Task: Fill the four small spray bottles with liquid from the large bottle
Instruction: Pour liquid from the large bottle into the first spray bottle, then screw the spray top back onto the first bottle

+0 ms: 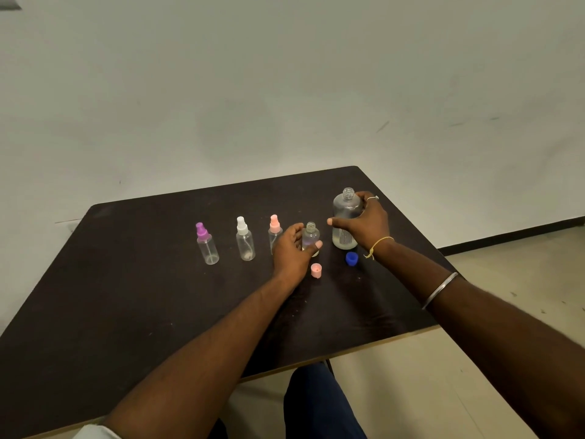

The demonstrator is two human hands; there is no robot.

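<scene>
Four small clear bottles stand in a row on the dark table point(126, 312). The purple-topped bottle point(207, 243), the white-topped bottle point(245, 239) and the pink-topped bottle point(274, 231) keep their spray heads. The fourth small bottle point(310, 236) is uncapped, and my left hand point(292, 251) wraps around its lower part. Its pink cap point(316, 270) lies on the table just in front. My right hand point(367, 221) grips the large clear bottle point(346, 213), which stands upright with an open threaded neck. The blue cap point(351, 258) lies in front of it.
The table's front edge point(348, 353) runs diagonally near my knee point(316, 403). A pale wall rises behind the table, and light floor point(506, 280) shows to the right.
</scene>
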